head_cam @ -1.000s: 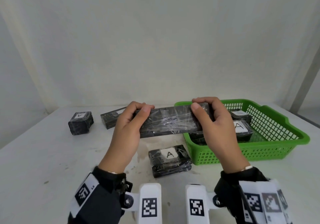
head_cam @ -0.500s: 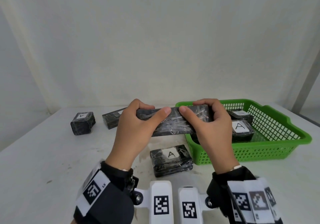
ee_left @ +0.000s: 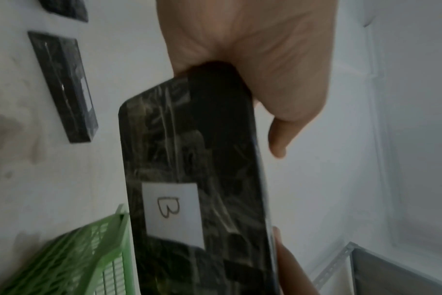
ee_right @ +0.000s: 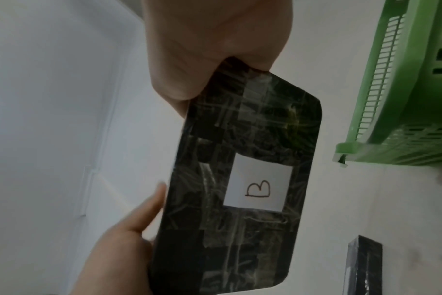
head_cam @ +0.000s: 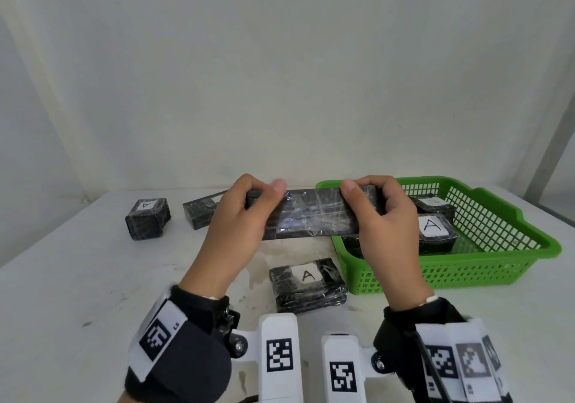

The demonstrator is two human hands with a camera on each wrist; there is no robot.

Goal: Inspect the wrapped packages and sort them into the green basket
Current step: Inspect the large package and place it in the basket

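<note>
Holding long B-labelled package (head_cam: 311,216) crosswise | left hand (head_cam: 239,225), right hand (head_cam: 385,225) pinched its ends | green basket (head_cam: 497,247) lay nearer right hand

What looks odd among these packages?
The long package, gripped by the left hand and right hand, has a B label underneath; legible labels on the others read A, as in the basket.

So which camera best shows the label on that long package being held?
The right wrist view: the white label faces it, reading B. The left wrist view shows it too, blurrier. The head view sees only the held package's unlabelled side.
</note>
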